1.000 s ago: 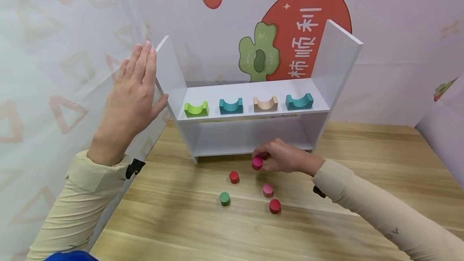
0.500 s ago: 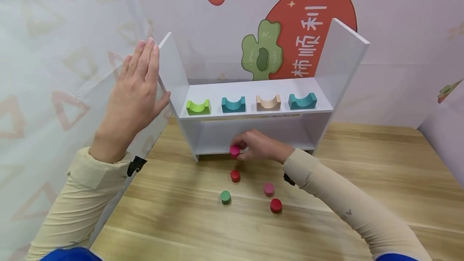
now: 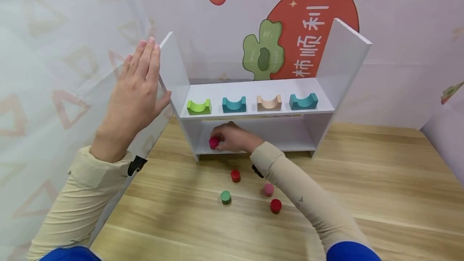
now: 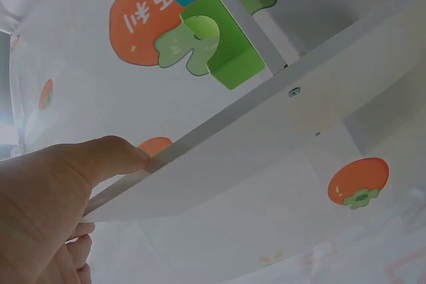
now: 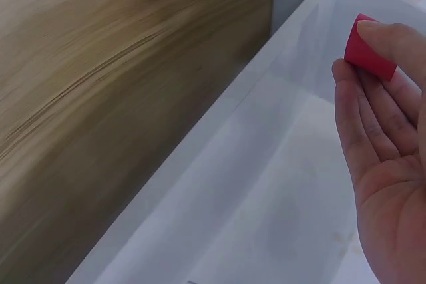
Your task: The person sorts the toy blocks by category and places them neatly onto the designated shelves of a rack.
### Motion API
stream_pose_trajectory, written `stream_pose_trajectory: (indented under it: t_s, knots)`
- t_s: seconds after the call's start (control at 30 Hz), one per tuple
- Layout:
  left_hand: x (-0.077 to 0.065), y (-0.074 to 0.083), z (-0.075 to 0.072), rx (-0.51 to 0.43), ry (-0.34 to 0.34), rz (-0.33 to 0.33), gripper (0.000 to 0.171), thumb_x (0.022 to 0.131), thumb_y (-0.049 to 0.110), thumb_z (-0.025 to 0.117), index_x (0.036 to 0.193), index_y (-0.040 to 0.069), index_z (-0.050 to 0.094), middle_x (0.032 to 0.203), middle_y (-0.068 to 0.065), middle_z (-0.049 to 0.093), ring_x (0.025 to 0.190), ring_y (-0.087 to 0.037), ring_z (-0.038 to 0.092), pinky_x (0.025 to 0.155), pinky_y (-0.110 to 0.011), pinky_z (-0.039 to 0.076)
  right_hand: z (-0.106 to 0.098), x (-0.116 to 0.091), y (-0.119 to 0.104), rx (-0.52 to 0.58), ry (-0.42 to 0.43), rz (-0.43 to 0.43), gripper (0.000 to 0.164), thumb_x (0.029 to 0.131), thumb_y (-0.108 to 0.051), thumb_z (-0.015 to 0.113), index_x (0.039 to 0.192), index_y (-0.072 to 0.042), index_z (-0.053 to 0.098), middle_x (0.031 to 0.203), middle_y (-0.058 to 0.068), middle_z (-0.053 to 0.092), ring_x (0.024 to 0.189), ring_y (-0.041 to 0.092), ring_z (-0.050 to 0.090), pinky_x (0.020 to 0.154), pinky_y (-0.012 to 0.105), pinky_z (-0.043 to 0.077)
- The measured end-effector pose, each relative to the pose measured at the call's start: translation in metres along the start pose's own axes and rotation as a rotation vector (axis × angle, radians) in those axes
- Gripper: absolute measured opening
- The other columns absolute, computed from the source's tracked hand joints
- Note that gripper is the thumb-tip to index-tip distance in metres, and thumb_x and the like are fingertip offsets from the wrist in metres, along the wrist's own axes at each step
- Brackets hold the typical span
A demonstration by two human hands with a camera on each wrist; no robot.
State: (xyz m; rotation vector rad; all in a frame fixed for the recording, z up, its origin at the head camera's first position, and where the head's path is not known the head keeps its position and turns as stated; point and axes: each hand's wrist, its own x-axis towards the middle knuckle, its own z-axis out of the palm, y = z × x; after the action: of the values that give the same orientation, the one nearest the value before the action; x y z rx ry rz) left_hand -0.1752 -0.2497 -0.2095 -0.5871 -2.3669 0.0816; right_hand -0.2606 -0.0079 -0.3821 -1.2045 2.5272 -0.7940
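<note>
"Cylinder (image 3: 214,143) first: where is it?"

"In the right hand (image 3: 233,137), at the left end of the shelf's lower compartment (image 3: 280,134). Thumb and fingers pinch it; whether it touches the board, I can't tell."

"And the left hand (image 3: 132,94)?"

"Fingers out straight, thumb spread, laid against the white side panel (image 3: 174,65). The wrist view has the thumb at the panel's edge."

"How should the piece handle?"

"Light and stiff, I'd guess, like painted wood: hard to break, but smooth enough to slip or roll. Pinch the curved wall and leave the flat ends free."

"Same for those on the table (image 3: 163,220)?"

"Probably. The green cylinder (image 3: 226,197), pink cylinder (image 3: 268,189) and two red cylinders (image 3: 276,206) all stand on end, so fingers can reach their sides."
</note>
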Motion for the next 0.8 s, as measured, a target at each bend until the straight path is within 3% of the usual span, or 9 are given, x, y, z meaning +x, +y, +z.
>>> stream_pose_trajectory:
  t_s: [0.27, 0.8]
  knots:
    - [-0.001, -0.001, -0.002, 0.011, -0.001, 0.006, 0.097, 0.091, 0.014, 0.076, 0.165, -0.007, 0.018, 0.176, -0.022, 0.02, 0.165, -0.037, 0.018, 0.129, -0.061, 0.026, 0.014, 0.024, -0.009, 0.031, -0.016, 0.048, 0.025, 0.094, -0.011, 0.078, 0.119, -0.011, 0.076, 0.114, 0.003, 0.075, 0.104, 0.017, 0.066, 0.099, 0.031, 0.058]
    - [0.0, 0.0, -0.001, 0.015, 0.002, 0.007, 0.097, 0.09, 0.013, 0.077, 0.165, -0.007, 0.018, 0.175, -0.021, 0.021, 0.165, -0.036, 0.019, 0.129, -0.06, 0.027, 0.023, 0.035, -0.01, -0.002, -0.009, 0.026, 0.021, 0.093, -0.008, 0.077, 0.113, -0.009, 0.076, 0.107, 0.004, 0.074, 0.097, 0.016, 0.063, 0.091, 0.028, 0.057]
